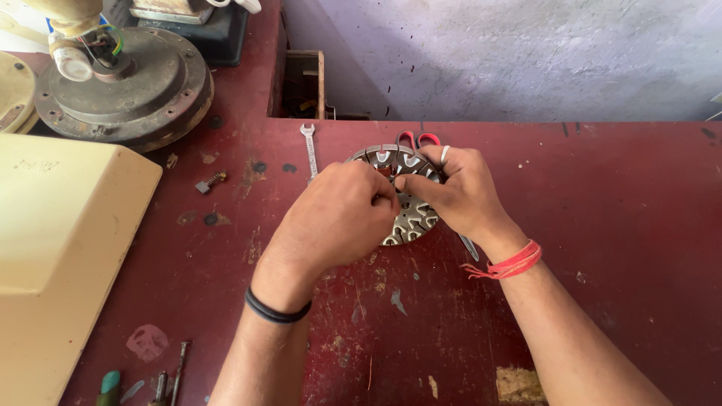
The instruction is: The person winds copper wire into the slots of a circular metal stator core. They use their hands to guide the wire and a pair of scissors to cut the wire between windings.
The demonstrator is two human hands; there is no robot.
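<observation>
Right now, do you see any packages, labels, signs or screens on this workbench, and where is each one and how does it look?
None: no package, label, sign or screen can be made out.
Closest thing: a cream plastic cover, boxy, at the left edge of the dark red table.
The left hand and right hand work on a round grey metal disc with slots.
</observation>
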